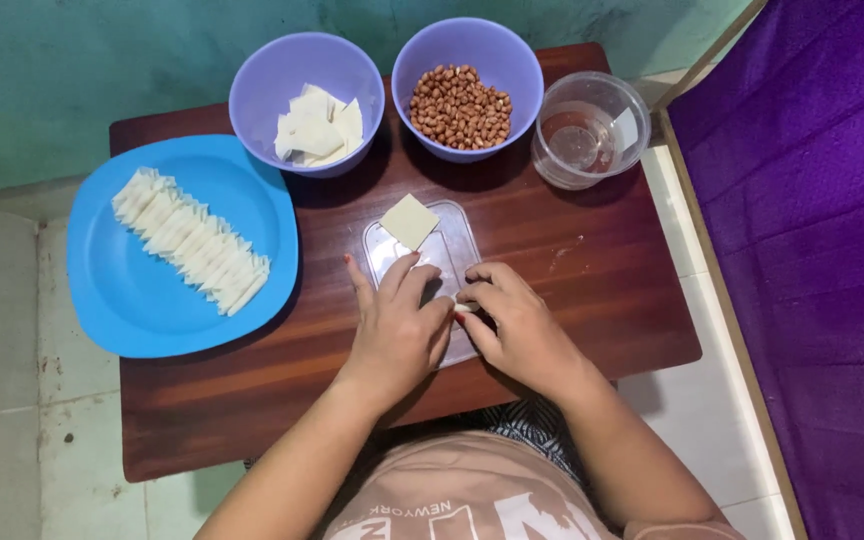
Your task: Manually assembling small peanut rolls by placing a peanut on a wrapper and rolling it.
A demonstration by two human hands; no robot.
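Note:
My left hand (399, 325) and my right hand (514, 322) meet over a clear plastic lid (445, 252) on the brown wooden table (572, 290). Between the fingertips of both hands sits a small white folded wrapper piece (463, 301), mostly hidden by the fingers. A flat square pale wrapper (409, 220) lies on the far end of the lid, untouched. A blue plate (127, 290) at the left carries a row of several folded white wrappers (190, 240).
At the back stand a purple bowl (262, 80) of square wrappers (317, 125), a purple bowl (512, 50) of peanuts (460, 105), and a clear bowl (592, 130) with water. A purple cloth (812, 250) lies to the right, tiled floor to the left.

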